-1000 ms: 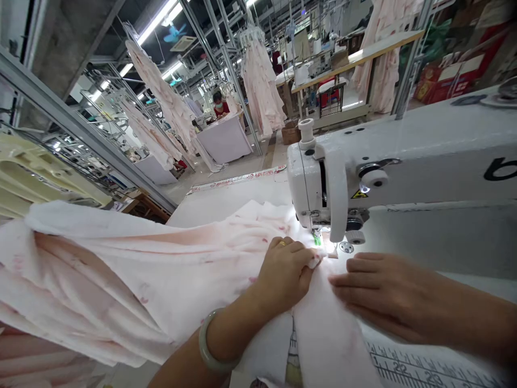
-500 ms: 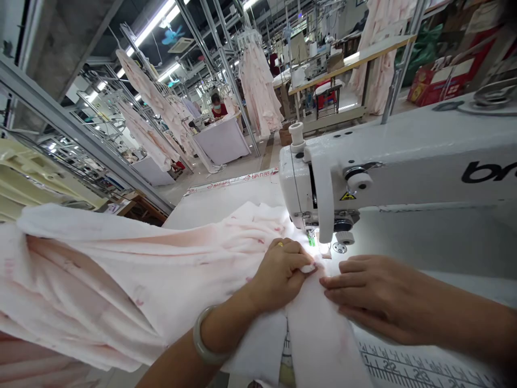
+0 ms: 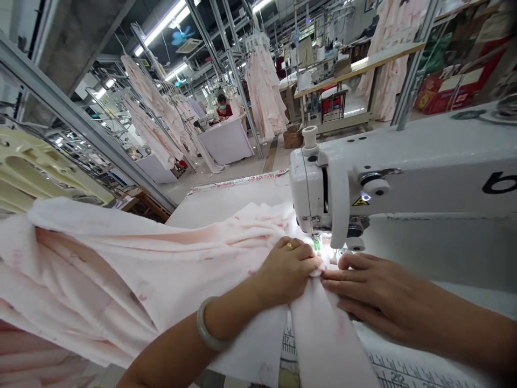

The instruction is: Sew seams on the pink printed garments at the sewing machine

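A white sewing machine (image 3: 388, 178) stands at the right, its lit needle area and green presser foot (image 3: 316, 242) just beyond my hands. Pale pink plush fabric (image 3: 194, 269) with small darker prints spreads from the left up to the needle. My left hand (image 3: 288, 269), with a ring and a bangle, pinches the fabric edge close in front of the presser foot. Flat and with fingers stretched out, my right hand (image 3: 371, 291) rests at the edge of a fabric strip (image 3: 323, 334) that hangs toward me. The stitching point is partly hidden by my left fingers.
Printed ruler markings (image 3: 398, 377) run along the table's near edge. A slanted metal frame (image 3: 89, 124) crosses the left side. Pink garments (image 3: 264, 91) hang on racks behind. A person (image 3: 223, 108) sits at another machine at the back. A red box (image 3: 448, 91) stands at the far right.
The view has shifted, so the machine appears farther right. My left fingers have drawn closer to my right fingertips, and the fabric between them is bunched slightly more.
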{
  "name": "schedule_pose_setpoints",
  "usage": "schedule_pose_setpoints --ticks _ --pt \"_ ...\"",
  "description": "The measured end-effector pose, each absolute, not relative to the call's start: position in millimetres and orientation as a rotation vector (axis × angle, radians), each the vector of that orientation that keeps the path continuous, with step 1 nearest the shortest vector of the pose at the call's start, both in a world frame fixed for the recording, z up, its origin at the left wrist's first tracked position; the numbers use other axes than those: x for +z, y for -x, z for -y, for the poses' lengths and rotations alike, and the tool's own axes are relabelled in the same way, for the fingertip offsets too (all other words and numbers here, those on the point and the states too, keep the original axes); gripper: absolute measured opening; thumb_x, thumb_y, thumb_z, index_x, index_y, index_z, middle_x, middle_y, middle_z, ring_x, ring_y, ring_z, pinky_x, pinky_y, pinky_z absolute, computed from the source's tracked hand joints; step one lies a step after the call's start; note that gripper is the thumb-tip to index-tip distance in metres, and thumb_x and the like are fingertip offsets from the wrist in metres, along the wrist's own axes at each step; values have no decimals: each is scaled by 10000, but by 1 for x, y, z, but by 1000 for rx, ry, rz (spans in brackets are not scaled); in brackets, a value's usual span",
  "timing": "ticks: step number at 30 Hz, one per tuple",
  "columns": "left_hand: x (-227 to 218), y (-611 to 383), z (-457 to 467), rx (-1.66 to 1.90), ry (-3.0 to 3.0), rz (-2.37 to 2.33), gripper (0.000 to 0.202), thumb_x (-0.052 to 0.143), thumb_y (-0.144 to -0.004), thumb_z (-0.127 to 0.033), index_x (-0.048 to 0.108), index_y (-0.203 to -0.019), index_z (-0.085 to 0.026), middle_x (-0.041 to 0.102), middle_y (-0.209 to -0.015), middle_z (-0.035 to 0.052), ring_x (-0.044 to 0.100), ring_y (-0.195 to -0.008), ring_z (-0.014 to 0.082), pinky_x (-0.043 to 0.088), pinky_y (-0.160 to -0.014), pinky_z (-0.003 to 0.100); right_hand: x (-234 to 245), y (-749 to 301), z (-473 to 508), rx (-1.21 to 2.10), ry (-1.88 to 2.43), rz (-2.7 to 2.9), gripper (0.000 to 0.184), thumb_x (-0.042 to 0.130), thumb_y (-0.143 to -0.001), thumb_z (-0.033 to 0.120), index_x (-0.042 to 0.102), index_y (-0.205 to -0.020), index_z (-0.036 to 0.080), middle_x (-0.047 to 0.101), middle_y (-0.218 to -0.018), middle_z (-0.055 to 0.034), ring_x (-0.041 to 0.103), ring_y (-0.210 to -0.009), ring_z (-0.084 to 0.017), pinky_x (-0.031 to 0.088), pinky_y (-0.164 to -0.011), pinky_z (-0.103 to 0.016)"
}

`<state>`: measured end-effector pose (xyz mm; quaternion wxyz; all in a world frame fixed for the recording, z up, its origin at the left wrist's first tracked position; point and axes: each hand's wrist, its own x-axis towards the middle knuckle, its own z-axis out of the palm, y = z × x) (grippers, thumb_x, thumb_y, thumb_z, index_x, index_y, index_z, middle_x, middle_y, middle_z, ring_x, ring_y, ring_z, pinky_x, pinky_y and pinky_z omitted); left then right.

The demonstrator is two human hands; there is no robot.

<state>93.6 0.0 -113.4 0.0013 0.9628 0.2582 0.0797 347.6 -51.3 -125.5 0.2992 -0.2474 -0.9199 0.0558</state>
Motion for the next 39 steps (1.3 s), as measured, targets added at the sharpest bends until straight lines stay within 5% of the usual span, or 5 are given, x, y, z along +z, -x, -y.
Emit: schedule_pose_setpoints --ticks 10,21,26,32,39 --pt "-121 -101 4 547 -2582 -1090 225 626 -980 -102 804 -1040 -226 776 -967 52 718 -968 243 572 -966 408 -132 -352 50 106 649 2484 259 537 -1136 219 786 -1209 217 862 -1162 -83 760 -1065 -285 626 -850 -417" --pt "-114 -102 24 353 -2967 -956 266 559 -1073 -126 743 -1257 -179 795 -1323 92 713 -1172 264 503 -1138 458 -128 -362 42 163 684 2413 297 511 -1164 231 800 -1226 255 869 -1105 -52 797 -986 -234 614 -923 -403" --pt "-123 -102 24 348 -3116 -904 203 553 -1129 -152 752 -1158 -179 794 -1156 84 733 -1109 245 532 -1091 430 -147 -363 35 -149 804 2323 410 475 -1213 332 650 -1581 283 868 -1228 -43 826 -1023 -239 588 -973 -433" --pt "-126 -102 23 247 -3234 -875 165 594 -1116 -146 723 -1219 -152 793 -1161 73 748 -1079 240 542 -1066 415 -160 -359 38 -297 909 2361 428 374 -1246 398 764 -1361 264 885 -1154 -37 823 -1042 -252 517 -1055 -461" --pt "-118 -107 6 132 -3172 -933 189 602 -1074 -87 727 -1189 -170 803 -1116 62 757 -1085 238 547 -1037 398 -167 -370 35 -175 1099 2439 501 475 -1193 508 693 -1594 302 844 -1363 -81 788 -1233 -366 543 -1136 -588"
